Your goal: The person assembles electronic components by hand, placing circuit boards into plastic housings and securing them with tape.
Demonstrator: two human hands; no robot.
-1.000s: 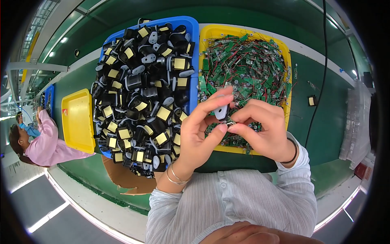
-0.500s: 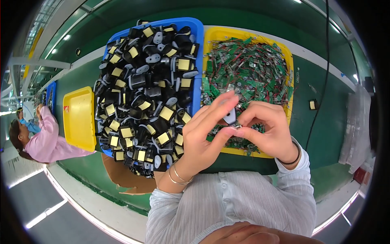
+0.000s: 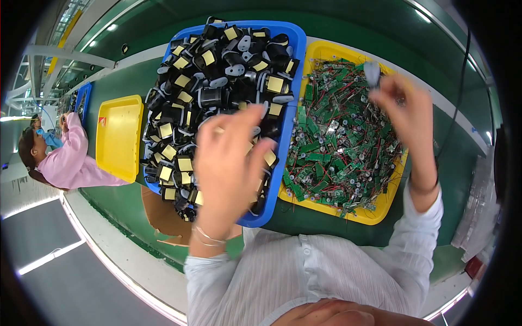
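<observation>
My left hand (image 3: 225, 163), blurred by motion, is over the near right part of a blue tray (image 3: 296, 46). Its thumb and forefinger are apart, and nothing shows between them. Heaped in that tray are black plastic housings (image 3: 209, 98) with grey rounded end pieces and pale yellow pads. Above the far right of a yellow tray (image 3: 375, 217), my right hand (image 3: 405, 106) pinches a blurred grey plastic part (image 3: 372, 74) at its fingertips. Small green circuit boards (image 3: 326, 163) with red wires fill the yellow tray.
Another yellow tray (image 3: 137, 136) stands left of the blue one. Beyond it, a person in a pink top (image 3: 65, 157) works by a farther blue tray (image 3: 84, 100). An open cardboard box (image 3: 157, 217) sits below the table edge. Clear plastic wrapping (image 3: 473, 206) is at the right.
My hands were together over the yellow tray, holding a grey part. They have parted: the left moved left over the housings, the right moved up and right with the grey part.
</observation>
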